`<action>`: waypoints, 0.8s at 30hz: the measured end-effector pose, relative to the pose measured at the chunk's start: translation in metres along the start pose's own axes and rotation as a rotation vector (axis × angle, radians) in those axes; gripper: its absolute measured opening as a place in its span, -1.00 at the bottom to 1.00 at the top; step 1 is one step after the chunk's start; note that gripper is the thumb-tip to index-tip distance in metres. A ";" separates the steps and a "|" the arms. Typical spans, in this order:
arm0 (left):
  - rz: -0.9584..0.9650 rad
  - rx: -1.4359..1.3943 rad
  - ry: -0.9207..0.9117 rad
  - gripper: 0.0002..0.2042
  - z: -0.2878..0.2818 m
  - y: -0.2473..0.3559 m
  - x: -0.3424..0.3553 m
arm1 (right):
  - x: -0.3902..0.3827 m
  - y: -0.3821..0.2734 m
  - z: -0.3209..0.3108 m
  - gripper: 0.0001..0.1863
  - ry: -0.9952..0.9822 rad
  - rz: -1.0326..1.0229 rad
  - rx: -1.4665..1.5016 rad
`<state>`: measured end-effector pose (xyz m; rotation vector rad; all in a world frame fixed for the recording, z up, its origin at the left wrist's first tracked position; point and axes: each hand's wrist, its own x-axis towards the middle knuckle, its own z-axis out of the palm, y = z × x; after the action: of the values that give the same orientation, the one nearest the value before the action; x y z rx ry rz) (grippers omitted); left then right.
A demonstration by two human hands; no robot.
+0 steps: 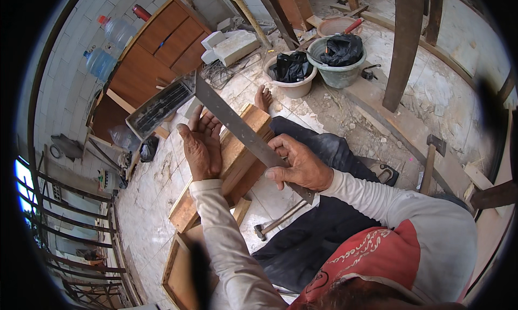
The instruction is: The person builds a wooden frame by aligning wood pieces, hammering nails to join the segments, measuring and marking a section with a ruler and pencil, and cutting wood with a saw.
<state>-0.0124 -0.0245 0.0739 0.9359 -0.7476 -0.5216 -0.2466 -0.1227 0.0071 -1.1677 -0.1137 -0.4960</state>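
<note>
My right hand (297, 161) grips the long metal blade of a carpenter's try square (234, 126), held aloft with its dark stock (160, 106) at the upper left. My left hand (202, 148) is palm up just below the stock, fingers loosely curved and apart, holding nothing. Behind both hands lies a length of pale wooden boards (237, 180), partly hidden by them and the square. A hammer (270, 226) lies on the tiles beside my dark-trousered leg.
Two buckets (337, 72) with black bags stand ahead, near white blocks (237, 48). A wooden cabinet (151, 56) with water jugs is at back left. An upright dark timber (402, 45) rises at right; another hammer (431, 164) stands near it. My bare foot (263, 96) rests on the dusty floor.
</note>
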 end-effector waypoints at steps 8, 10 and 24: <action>0.309 0.381 0.556 -0.59 0.002 0.005 -0.006 | -0.025 -0.028 -0.058 -0.45 0.117 0.141 -0.166; 0.530 0.928 0.471 -0.68 0.004 0.002 -0.007 | -0.023 -0.025 -0.059 -0.50 0.113 0.145 -0.200; 0.261 1.454 0.217 -0.64 0.016 -0.011 0.009 | -0.035 -0.029 -0.062 -0.50 0.024 0.298 -0.147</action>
<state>-0.0199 -0.0446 0.0738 2.1349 -1.0044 0.4878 -0.3004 -0.1757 -0.0047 -1.2959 0.1189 -0.2577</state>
